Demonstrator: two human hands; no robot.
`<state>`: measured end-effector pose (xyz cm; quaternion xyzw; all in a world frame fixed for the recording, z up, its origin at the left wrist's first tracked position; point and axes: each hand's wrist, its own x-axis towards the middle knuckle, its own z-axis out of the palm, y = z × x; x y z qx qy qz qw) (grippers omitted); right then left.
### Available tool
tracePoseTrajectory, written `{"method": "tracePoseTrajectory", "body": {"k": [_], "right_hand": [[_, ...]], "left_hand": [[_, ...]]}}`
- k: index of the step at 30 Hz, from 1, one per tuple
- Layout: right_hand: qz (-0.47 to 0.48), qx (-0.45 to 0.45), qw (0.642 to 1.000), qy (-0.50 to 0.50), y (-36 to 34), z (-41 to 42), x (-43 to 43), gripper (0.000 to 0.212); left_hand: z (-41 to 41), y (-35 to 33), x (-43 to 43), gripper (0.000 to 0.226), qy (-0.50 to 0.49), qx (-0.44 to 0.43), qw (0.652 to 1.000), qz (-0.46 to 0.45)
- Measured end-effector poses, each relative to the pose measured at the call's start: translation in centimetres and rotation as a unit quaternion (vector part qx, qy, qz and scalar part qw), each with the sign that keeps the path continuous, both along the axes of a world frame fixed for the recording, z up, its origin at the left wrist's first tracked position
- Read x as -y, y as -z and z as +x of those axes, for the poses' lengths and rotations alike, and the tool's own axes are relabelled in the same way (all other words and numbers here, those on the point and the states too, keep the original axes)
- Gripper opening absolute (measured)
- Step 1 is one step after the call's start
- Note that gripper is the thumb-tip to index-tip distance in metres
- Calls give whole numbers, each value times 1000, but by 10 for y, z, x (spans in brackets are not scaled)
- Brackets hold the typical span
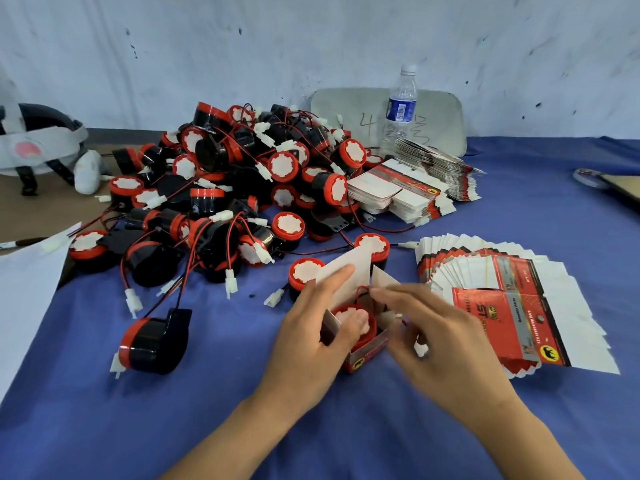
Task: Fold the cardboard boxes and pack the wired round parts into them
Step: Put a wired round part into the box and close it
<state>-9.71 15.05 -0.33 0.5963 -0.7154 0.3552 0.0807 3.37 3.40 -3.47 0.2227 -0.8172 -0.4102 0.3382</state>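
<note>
A small red cardboard box (367, 355) stands open on the blue cloth, its white flaps raised. A red and black round part (360, 322) sits inside it. My left hand (317, 327) holds the box's left side, thumb on the part and fingers on the tall flap (349, 271). My right hand (426, 327) is blurred over the box's right side, its fingertips at the red wire (362, 289) and a side flap. A big heap of wired round parts (221, 188) lies behind. Flat unfolded boxes (512, 306) are fanned out at the right.
More flat box stacks (408, 192) lie by a water bottle (400, 109) and a grey board (440, 119) against the wall. One loose part (156, 344) lies at the left. A helmet (38, 140) sits on the far left, white paper (24, 292) below it.
</note>
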Motion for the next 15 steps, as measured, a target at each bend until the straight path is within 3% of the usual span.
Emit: {"method": "tracePoseTrajectory", "body": {"k": [3,6,9,15], "right_hand": [[-87,141,986,28,0,-7,2,36],[-18,335,941,44,7,-10,7,42],[32,397,916,43,14,-11,12,42],[14,548,836,31,16,-17,15,41]], "left_hand": [[-1,0,0,50,-10,12,1000,-26],[-1,0,-2,50,5,11,1000,-28],[-1,0,-2,50,8,2,1000,-13],[0,-2,-2,54,8,11,999,-35]]}}
